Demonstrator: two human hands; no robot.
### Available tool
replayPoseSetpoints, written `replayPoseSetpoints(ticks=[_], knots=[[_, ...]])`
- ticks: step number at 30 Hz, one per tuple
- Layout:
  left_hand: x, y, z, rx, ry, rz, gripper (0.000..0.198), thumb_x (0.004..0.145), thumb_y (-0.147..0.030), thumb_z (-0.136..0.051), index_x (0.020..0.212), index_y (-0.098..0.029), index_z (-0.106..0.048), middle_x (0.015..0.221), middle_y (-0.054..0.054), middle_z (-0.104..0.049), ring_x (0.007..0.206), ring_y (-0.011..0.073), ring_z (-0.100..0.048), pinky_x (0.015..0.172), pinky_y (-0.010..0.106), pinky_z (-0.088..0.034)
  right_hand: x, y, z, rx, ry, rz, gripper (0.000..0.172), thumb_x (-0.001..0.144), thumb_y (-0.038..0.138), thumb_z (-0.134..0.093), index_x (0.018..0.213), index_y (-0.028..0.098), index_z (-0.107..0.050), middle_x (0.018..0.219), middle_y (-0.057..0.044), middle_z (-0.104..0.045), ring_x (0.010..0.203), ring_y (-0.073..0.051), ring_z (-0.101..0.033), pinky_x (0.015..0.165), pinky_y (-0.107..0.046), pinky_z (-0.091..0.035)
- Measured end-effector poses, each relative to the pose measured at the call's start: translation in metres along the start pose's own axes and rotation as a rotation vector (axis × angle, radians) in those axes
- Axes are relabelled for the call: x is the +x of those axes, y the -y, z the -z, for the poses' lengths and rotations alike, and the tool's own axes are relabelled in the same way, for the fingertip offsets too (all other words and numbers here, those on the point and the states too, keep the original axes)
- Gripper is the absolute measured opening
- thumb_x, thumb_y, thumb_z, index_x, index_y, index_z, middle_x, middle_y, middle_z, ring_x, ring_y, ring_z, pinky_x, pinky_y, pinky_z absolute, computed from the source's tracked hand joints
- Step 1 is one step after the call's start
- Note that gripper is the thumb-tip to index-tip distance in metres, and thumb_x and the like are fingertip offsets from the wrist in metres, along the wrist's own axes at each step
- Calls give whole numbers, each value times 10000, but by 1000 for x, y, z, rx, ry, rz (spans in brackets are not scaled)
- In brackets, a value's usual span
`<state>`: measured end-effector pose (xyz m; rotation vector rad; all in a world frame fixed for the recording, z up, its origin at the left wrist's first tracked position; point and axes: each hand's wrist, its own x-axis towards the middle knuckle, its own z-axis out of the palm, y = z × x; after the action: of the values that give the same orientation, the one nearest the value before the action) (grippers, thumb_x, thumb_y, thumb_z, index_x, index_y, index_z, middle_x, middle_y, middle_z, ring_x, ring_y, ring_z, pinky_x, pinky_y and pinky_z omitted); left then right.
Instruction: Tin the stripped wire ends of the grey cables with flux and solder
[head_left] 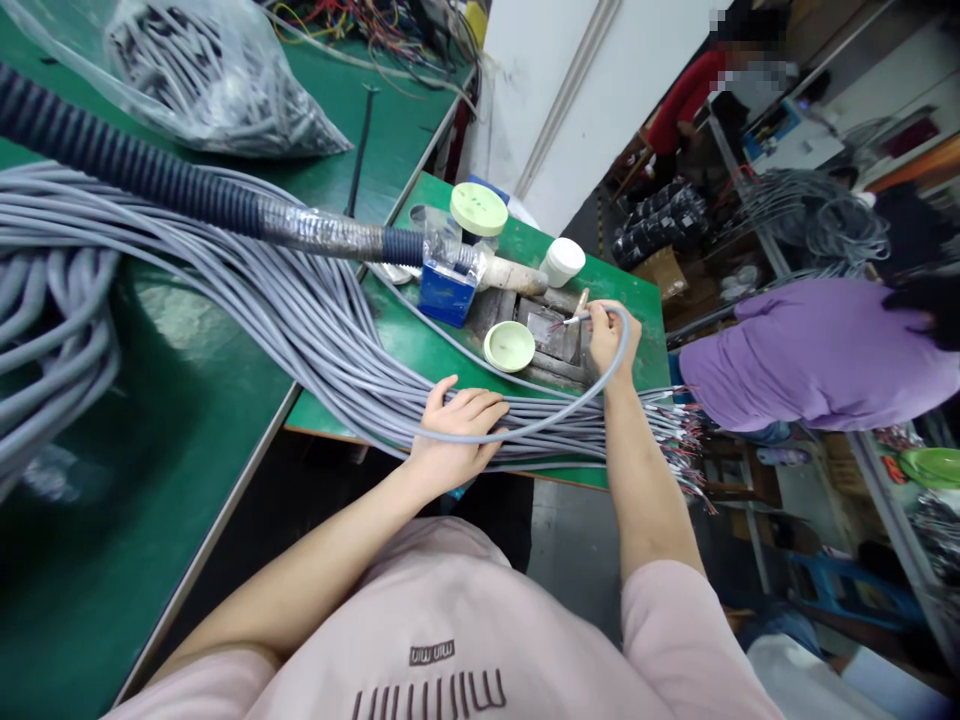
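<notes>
My right hand [613, 338] pinches one grey cable [609, 378] close to its stripped end. Thin wires [556, 325] stick out of that end, above a flat plate [551, 334] in a dark, stained metal block [587, 372]. From my right hand the cable loops back towards my left hand [461, 430]. My left hand lies with fingers stretched out over a thick bundle of grey cables [330, 340]. Stripped wire ends [686, 440] fan out at the bundle's right end, past my right forearm. A small pale green bowl [510, 346] sits at the block's near left edge.
A ribbed black hose [135, 160] with a pale nozzle [517, 275] reaches over the block, beside a blue box [445, 295]. Behind stand a white tub [562, 262] and a green-lidded container [478, 208]. A plastic bag of cables [217, 80] lies far left. A co-worker in purple [817, 350] is at right.
</notes>
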<state>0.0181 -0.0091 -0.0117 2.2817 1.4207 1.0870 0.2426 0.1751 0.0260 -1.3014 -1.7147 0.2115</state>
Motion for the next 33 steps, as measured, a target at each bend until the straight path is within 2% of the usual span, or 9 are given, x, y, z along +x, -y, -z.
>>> replayPoseSetpoints(ticks=[4, 6, 8, 10, 11, 14, 18, 26, 33], knots=[[-11, -30, 5, -197, 230, -68, 438, 862, -186, -535, 1299, -160, -547, 1430, 162, -486, 1377, 327, -381, 1147, 592, -168, -9, 31, 33, 29, -34, 104, 243, 907, 362, -517, 899, 187, -685, 838, -39, -735, 769, -185, -703, 669, -300, -549], [-16, -47, 16, -580, 493, -224, 439, 862, -208, -553, 1301, -186, -556, 1387, 134, -541, 1313, 278, -479, 1122, 464, -325, -23, 49, 54, -8, -29, 198, 226, 915, 340, -520, 962, 211, -700, 918, -46, -740, 795, -184, -698, 723, -327, -559], [-19, -56, 28, -1055, 885, -355, 367, 899, -258, -534, 1256, -212, -609, 1195, 77, -687, 1114, 203, -643, 961, 280, -489, -42, 66, 74, -47, 32, 347, 195, 898, 289, -558, 1015, 245, -708, 982, -48, -739, 864, -199, -693, 779, -361, -555], [-17, -55, 36, -1382, 1029, -247, 337, 911, -270, -529, 1210, -174, -649, 1121, 100, -715, 1051, 206, -673, 898, 257, -516, -67, 80, 89, -14, 130, 498, 237, 873, 217, -591, 1077, 280, -693, 1072, -45, -730, 946, -222, -680, 819, -404, -547], [-16, -53, 36, -1477, 992, -91, 337, 906, -278, -548, 1208, -167, -650, 1108, 112, -717, 1039, 216, -675, 899, 284, -519, -81, 86, 94, 0, 180, 546, 296, 860, 181, -605, 1124, 294, -675, 1114, -46, -720, 975, -230, -674, 832, -422, -543], [-11, -46, 20, -1692, 580, 403, 311, 855, -323, -640, 1134, -191, -685, 919, 67, -744, 799, 150, -698, 781, 263, -540, -123, 97, 102, 28, 278, 617, 408, 853, 140, -612, 1234, 285, -621, 1161, -73, -704, 1026, -241, -650, 843, -450, -538], [-11, -46, -12, -1733, 305, 649, 395, 714, -396, -775, 1012, -141, -730, 787, 56, -712, 700, 127, -644, 730, 265, -522, -169, 99, 96, 37, 327, 627, 399, 880, 160, -577, 1254, 297, -606, 1131, -61, -718, 1075, -236, -621, 850, -453, -536], [-13, -54, -15, -1487, 152, 715, 334, 719, -423, -753, 875, -127, -755, 668, 35, -675, 613, 112, -586, 633, 243, -500, -210, 88, 84, 225, 399, 358, 559, 858, 104, -552, 1351, 366, -508, 1238, -76, -663, 1105, -250, -628, 851, -473, -552], [-12, -56, -13, -1298, 90, 621, 306, 733, -423, -727, 640, -133, -697, 661, 46, -685, 575, 115, -595, 561, 231, -500, -227, 85, 76, 444, 415, 116, 481, 877, 100, -536, 1253, 398, -573, 1297, -42, -625, 1128, -229, -637, 875, -425, -576]])
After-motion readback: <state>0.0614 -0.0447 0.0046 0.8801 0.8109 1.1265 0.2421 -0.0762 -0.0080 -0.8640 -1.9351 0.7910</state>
